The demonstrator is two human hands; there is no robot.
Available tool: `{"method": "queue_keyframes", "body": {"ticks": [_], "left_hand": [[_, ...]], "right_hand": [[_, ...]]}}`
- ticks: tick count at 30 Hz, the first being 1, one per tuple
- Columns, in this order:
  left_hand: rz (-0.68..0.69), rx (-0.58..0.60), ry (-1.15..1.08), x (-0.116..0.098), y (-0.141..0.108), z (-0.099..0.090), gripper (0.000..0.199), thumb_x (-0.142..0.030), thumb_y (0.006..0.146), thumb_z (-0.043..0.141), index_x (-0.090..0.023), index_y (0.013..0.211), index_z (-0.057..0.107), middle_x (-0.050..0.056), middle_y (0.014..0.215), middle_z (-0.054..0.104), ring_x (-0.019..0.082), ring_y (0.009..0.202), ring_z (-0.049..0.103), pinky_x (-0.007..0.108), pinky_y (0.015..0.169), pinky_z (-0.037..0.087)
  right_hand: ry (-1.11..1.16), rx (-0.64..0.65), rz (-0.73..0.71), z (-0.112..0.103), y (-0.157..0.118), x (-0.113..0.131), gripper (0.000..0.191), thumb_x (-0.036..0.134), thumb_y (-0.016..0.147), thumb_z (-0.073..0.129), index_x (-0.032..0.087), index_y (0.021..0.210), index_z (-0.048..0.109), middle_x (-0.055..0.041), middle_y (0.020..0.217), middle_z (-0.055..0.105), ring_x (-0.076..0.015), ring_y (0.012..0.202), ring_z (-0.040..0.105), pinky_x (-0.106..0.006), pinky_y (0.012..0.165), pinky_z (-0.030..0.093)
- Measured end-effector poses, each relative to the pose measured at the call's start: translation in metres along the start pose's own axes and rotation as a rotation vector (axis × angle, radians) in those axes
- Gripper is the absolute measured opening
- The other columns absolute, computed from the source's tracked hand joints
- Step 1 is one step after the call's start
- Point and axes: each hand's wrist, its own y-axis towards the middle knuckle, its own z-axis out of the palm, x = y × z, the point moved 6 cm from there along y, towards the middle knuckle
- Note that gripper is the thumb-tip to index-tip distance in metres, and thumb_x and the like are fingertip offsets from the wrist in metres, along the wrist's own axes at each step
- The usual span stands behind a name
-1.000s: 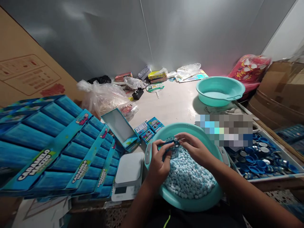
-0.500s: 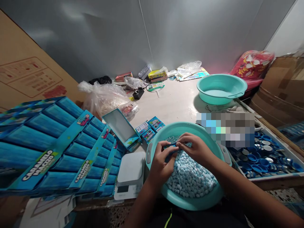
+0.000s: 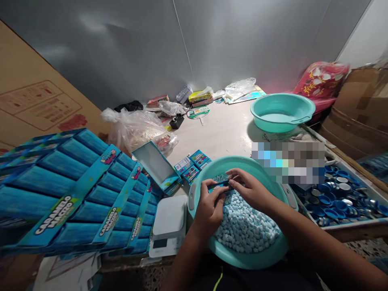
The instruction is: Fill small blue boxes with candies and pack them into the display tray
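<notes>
My left hand (image 3: 209, 208) and my right hand (image 3: 250, 189) hover over a wide teal plastic basin (image 3: 242, 163) and hold a small dark blue packet (image 3: 220, 186) between their fingertips. The basin is heaped with small pale blue candies (image 3: 245, 228), and the hands hide part of the pile. Neither hand touches the candies, as far as I can tell. Left of the basin stands a white digital kitchen scale (image 3: 168, 222).
Stacked blue candy display boxes (image 3: 79, 194) fill the left, beside an open box (image 3: 154, 165) and small printed packets (image 3: 191, 169). A tray of blue and silver caps (image 3: 339, 198) lies right, partly pixelated. An emptier teal basin (image 3: 281, 113) and plastic bags (image 3: 136, 131) stand beyond.
The packet has turned flatter between my fingertips, and my hands have drawn slightly closer together. The whole view has drifted a little as my head moved.
</notes>
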Motion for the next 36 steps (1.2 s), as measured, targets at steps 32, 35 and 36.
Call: {"method": "queue_keyframes", "body": {"ticks": [32, 35, 36], "left_hand": [[0.146, 0.365, 0.259, -0.034, -0.05, 0.016, 0.027, -0.033, 0.094, 0.061, -0.021, 0.116, 0.07, 0.009, 0.109, 0.072, 0.025, 0.103, 0.067, 0.04, 0.092, 0.054], [0.039, 0.622, 0.432, -0.023, -0.046, 0.042, 0.034, -0.04, 0.089, 0.066, -0.014, 0.11, 0.07, 0.014, 0.102, 0.071, 0.03, 0.099, 0.067, 0.041, 0.084, 0.054], [0.029, 0.656, 0.468, -0.02, -0.046, 0.046, 0.035, -0.041, 0.088, 0.066, -0.012, 0.107, 0.071, 0.014, 0.101, 0.071, 0.03, 0.098, 0.067, 0.042, 0.083, 0.053]], "right_hand": [[-0.805, 0.808, -0.033, 0.029, -0.038, -0.056, 0.017, 0.011, 0.085, 0.055, 0.019, 0.08, 0.068, -0.0088, 0.089, 0.07, -0.0237, 0.083, 0.065, -0.033, 0.076, 0.045], [-0.861, 0.796, 0.042, 0.021, -0.033, -0.065, 0.021, 0.01, 0.085, 0.053, 0.017, 0.091, 0.071, -0.0124, 0.098, 0.071, -0.0272, 0.094, 0.067, -0.036, 0.085, 0.048], [-0.868, 0.8, 0.055, 0.019, -0.033, -0.067, 0.022, 0.009, 0.085, 0.053, 0.016, 0.095, 0.072, -0.0131, 0.1, 0.071, -0.0277, 0.095, 0.068, -0.037, 0.087, 0.049]]}}
